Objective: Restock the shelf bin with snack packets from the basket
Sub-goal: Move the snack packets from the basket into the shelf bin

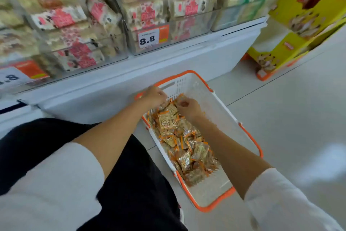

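Observation:
A white basket with an orange rim (249, 137) stands on the floor in front of the shelf. Inside lie several small clear snack packets (185, 148) with orange edges and brown contents. My left hand (156, 96) reaches into the far end of the basket, fingers curled down onto packets there. Beside it, my right hand (189, 108) also closes its fingers on packets. Clear shelf bins (149, 43) above hold red-and-white packets behind an 8.8 price tag.
The white shelf base (187, 62) runs behind the basket. A yellow cardboard display stand (292, 40) sits at the right on the pale tiled floor (299, 118). My dark-trousered legs (131, 184) are at lower left, touching the basket's near corner.

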`<state>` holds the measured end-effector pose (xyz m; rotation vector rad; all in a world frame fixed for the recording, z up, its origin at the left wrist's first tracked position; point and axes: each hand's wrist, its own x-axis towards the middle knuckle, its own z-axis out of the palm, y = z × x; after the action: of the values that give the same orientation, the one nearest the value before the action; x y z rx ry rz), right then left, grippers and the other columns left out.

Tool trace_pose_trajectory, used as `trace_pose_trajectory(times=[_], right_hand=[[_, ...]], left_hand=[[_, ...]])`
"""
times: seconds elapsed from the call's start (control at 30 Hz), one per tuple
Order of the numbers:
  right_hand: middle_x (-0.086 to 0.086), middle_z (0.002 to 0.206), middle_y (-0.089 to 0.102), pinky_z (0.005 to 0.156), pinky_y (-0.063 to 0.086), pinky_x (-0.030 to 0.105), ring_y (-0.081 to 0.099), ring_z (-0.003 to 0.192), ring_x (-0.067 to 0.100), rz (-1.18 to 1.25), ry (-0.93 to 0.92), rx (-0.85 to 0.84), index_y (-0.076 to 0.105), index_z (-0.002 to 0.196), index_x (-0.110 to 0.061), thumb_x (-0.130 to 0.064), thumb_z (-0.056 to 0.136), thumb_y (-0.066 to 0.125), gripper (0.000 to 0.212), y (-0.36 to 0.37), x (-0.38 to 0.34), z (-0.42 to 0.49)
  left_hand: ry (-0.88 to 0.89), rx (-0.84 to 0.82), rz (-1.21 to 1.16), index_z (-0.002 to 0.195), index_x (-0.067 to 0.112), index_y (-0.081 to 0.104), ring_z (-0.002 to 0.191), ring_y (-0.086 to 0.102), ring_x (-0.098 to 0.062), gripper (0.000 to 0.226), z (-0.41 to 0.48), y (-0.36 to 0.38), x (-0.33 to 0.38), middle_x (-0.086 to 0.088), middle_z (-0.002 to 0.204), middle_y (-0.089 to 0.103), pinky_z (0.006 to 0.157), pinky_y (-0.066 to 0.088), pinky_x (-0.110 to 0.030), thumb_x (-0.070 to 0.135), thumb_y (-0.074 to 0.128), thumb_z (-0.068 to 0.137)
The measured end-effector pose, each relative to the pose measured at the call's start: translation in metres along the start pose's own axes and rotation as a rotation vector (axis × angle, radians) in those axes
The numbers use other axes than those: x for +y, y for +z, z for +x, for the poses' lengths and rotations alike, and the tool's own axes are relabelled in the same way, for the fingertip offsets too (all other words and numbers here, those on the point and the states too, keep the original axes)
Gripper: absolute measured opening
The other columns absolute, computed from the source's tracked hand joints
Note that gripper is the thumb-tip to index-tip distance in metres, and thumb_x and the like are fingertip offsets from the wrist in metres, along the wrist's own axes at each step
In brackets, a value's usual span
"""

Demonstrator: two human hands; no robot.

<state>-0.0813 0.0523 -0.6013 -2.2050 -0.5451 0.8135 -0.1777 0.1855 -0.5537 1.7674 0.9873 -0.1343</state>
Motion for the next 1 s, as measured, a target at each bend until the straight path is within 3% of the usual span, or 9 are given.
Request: trace_pose_trajectory(times=[0.17,0.37,0.47,0.57,0.63,0.7,0.83,0.9,1.0], right_hand=[[0.008,0.107,0.064,0.07,0.052,0.033,0.058,0.079,0.016,-0.16,0.197,-0.137,0.061,0.114,-0.009,-0.016,0.092,0.06,0.023,0.033,0.064,0.019],[0.011,0.152,0.035,0.096,0.05,0.039,0.053,0.123,0.029,-0.369,0.131,-0.299,0.032,0.15,-0.017,-0.018,0.091,0.062,0.065,0.08,0.086,0.062],[0.008,0.162,0.014,0.115,0.029,0.045,0.021,0.146,0.028,-0.534,0.028,-0.37,0.015,0.155,-0.016,-0.013,0.096,0.051,0.069,0.107,0.087,0.092],[0.002,0.163,-0.008,0.119,0.003,0.056,-0.009,0.15,0.025,-0.754,-0.054,-0.449,-0.007,0.155,-0.018,-0.009,0.097,0.043,0.077,0.131,0.09,0.105],[0.005,0.164,-0.003,0.118,-0.002,0.057,-0.003,0.15,0.026,-0.858,-0.052,-0.412,-0.009,0.155,-0.016,-0.009,0.097,0.043,0.078,0.144,0.102,0.101],[0.012,0.159,0.02,0.12,0.008,0.053,0.016,0.147,0.031,-0.989,-0.097,-0.303,0.007,0.155,-0.013,-0.009,0.094,0.048,0.074,0.15,0.114,0.085],[0.01,0.124,0.052,0.099,0.046,0.04,0.05,0.117,0.028,-0.818,0.042,-0.211,0.059,0.119,-0.016,-0.006,0.084,0.06,0.036,0.142,0.131,0.067],[0.003,0.086,0.052,0.058,0.047,0.027,0.052,0.073,0.015,-0.543,0.158,-0.229,0.054,0.086,-0.016,-0.011,0.081,0.064,0.012,0.125,0.123,0.067],[-0.003,0.079,0.051,0.047,0.039,0.022,0.048,0.06,0.01,-0.182,0.191,-0.142,0.042,0.091,-0.021,-0.027,0.081,0.075,0.035,0.088,0.084,0.071]], left_hand=[[-0.075,0.045,-0.045,0.087,0.009,0.067,0.061,0.061,-0.014,0.007,0.027,0.013,-0.046,-0.008,0.077,0.066,0.066,0.056,-0.029,0.005,0.062,0.088],[-0.091,0.19,-0.143,0.084,0.014,0.066,0.049,0.059,-0.005,0.013,0.067,0.001,-0.082,-0.003,0.073,0.066,0.051,0.047,-0.019,0.003,0.059,0.086],[-0.07,0.238,-0.164,0.089,0.014,0.067,0.054,0.06,-0.004,0.016,0.075,-0.001,-0.085,-0.002,0.079,0.067,0.049,0.045,-0.016,0.004,0.055,0.088],[-0.081,0.237,-0.197,0.079,0.017,0.066,0.06,0.06,-0.009,0.02,0.079,0.0,-0.089,-0.002,0.077,0.067,0.059,0.047,-0.021,0.006,0.053,0.088],[-0.089,0.224,-0.204,0.074,0.021,0.064,0.06,0.06,-0.01,0.023,0.081,0.001,-0.092,-0.001,0.075,0.068,0.062,0.047,-0.022,0.005,0.052,0.086],[-0.092,0.205,-0.201,0.072,0.022,0.064,0.062,0.061,-0.011,0.024,0.082,0.001,-0.096,-0.001,0.077,0.069,0.066,0.048,-0.023,0.005,0.052,0.084],[-0.094,0.184,-0.205,0.073,0.021,0.064,0.064,0.062,-0.014,0.022,0.081,0.0,-0.099,-0.003,0.083,0.07,0.069,0.048,-0.026,0.007,0.051,0.085],[-0.092,0.18,-0.217,0.076,0.021,0.064,0.064,0.063,-0.013,0.022,0.077,-0.001,-0.095,-0.002,0.082,0.069,0.069,0.05,-0.026,0.008,0.051,0.087],[-0.09,0.179,-0.21,0.082,0.016,0.066,0.067,0.066,-0.015,0.017,0.067,-0.007,-0.085,-0.003,0.08,0.069,0.072,0.055,-0.029,0.005,0.054,0.088]])
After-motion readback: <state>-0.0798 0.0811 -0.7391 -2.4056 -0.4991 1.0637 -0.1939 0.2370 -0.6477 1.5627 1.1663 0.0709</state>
